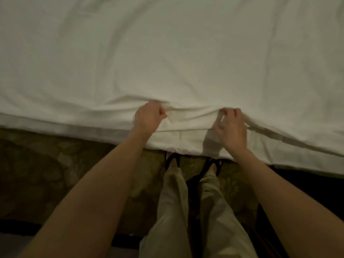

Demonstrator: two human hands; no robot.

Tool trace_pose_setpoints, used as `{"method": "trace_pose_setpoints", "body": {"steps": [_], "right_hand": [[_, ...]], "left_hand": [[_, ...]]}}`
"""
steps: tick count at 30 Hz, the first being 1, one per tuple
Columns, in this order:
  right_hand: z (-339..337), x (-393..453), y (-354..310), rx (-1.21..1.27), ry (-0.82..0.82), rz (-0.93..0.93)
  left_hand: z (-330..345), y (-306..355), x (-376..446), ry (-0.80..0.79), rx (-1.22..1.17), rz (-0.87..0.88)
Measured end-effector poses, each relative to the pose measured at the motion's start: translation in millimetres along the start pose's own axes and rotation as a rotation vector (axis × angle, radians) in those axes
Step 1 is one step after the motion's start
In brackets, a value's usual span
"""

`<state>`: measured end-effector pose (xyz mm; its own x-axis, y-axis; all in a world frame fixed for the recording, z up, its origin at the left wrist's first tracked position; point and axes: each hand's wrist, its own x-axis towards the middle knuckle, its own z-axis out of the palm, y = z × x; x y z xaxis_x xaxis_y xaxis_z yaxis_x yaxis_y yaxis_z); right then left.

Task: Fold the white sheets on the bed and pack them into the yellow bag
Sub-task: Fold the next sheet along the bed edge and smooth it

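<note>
A white sheet [167, 53] lies spread over the bed and fills the upper half of the view. Its near edge hangs over the bed's side just in front of my legs. My left hand [148, 118] is closed on a pinch of the sheet near that edge. My right hand [230, 125] grips a bunched fold of the same sheet a little to the right. Between the two hands the cloth is gathered into small wrinkles. No yellow bag is in view.
Below the bed's edge is a dim patterned carpet [55, 164]. My legs in light trousers [176, 211] and dark sandals stand close against the bed. A dark shape [307, 192] lies low at the right.
</note>
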<state>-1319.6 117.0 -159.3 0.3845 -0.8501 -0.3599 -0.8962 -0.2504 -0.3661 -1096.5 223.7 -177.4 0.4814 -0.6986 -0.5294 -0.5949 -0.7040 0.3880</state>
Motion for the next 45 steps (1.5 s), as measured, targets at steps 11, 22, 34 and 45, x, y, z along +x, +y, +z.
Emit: {"method": "trace_pose_setpoints", "body": {"steps": [11,22,34,45], "right_hand": [[-2.8,8.9,16.8,-0.342,-0.128,-0.422],[16.7,-21.9,29.4,-0.435,-0.275,-0.26],[9.4,-23.3,40.0,-0.163,-0.566,-0.16],[1.4,-32.0,83.5,1.43,0.115,1.11]], "left_hand": [[-7.0,-27.3,-31.8,0.055,0.135,0.331],[17.9,-15.4,-31.3,0.028,0.47,0.377],[23.6,-17.6,-44.8,-0.252,0.255,0.073],[75.9,110.6,-62.7,-0.488,-1.374,-0.775]]}}
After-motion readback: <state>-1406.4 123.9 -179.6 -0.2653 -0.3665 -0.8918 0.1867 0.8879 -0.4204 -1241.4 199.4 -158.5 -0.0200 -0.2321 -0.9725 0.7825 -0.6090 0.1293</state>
